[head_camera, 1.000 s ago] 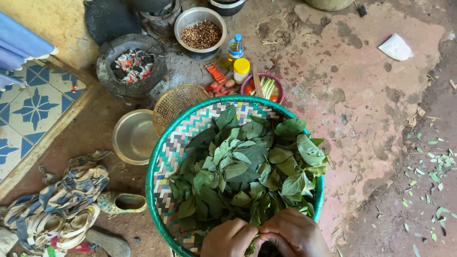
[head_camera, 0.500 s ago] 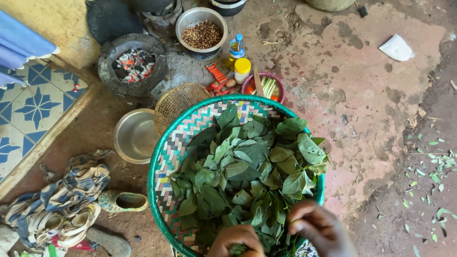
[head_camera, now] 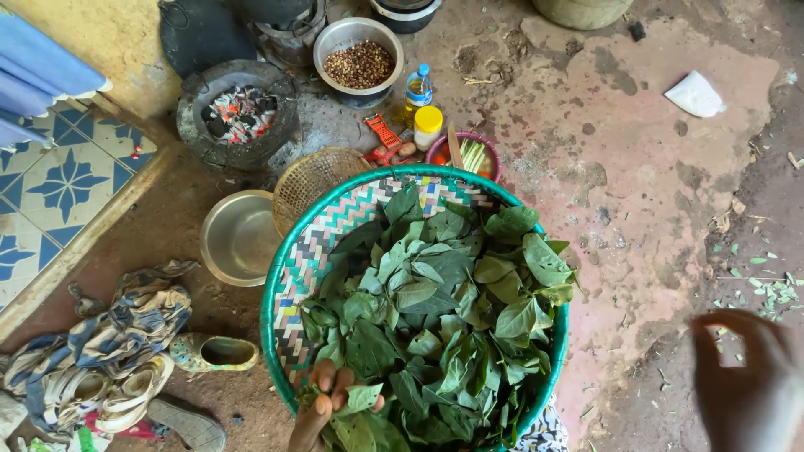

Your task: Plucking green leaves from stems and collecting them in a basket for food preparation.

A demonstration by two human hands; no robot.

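A round woven tray (head_camera: 311, 251) with a green rim holds a heap of green leaves (head_camera: 444, 318). At the tray's near edge my left hand (head_camera: 327, 402) is closed on a few of the leaves. My right hand (head_camera: 745, 385) is out to the right of the tray, over the bare ground, blurred. Its fingers look loosely curled and I cannot tell if they hold anything.
An empty metal bowl (head_camera: 239, 238) and a small woven basket (head_camera: 314, 176) sit left of the tray. Behind are a charcoal stove (head_camera: 239, 113), a bowl of seeds (head_camera: 358, 59), bottles, and a pink bowl (head_camera: 465, 155). Cloth and sandals (head_camera: 126, 351) lie at left. Leaf scraps (head_camera: 775, 289) litter the right.
My right hand has left the leaves and swung out to the right, clear of the tray. My left hand stays at the tray's near edge among the leaves.
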